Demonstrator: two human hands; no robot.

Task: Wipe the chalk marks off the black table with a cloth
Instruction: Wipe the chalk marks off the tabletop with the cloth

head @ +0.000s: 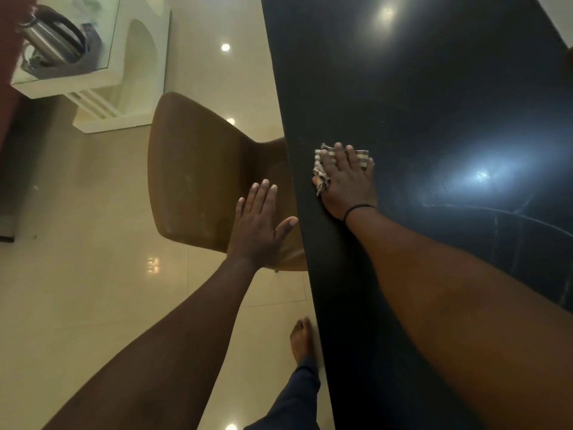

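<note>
Head view: your flat right hand [347, 178] presses the cloth [322, 172] on the table [403, 88] mid-wipe, left hand [257, 225] open on the chair [198, 169]; next sweep toward chalk marks [496, 212]

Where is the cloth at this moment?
In the head view the cloth lies on the black table near its left edge, pressed flat under the right hand, just beyond the brown chair.
</note>
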